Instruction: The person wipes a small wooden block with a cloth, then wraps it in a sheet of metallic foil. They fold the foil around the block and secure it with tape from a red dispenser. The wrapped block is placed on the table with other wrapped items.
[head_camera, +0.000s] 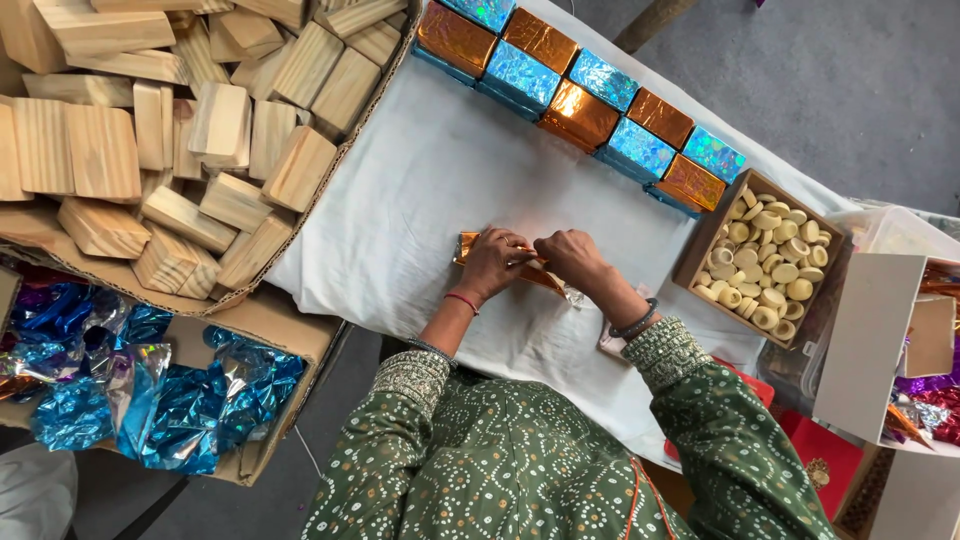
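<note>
I see both my left hand (492, 262) and right hand (570, 258) pressing orange foil (530, 272) around 1 block; 10 wrapped blocks (580, 95) lined up (many bare wooden blocks (190, 130) left).

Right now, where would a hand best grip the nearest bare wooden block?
Probably the block at the carton's edge: grip its two long sides, coming from the white cloth side. It lies on top, tilted, with those faces exposed.
</note>
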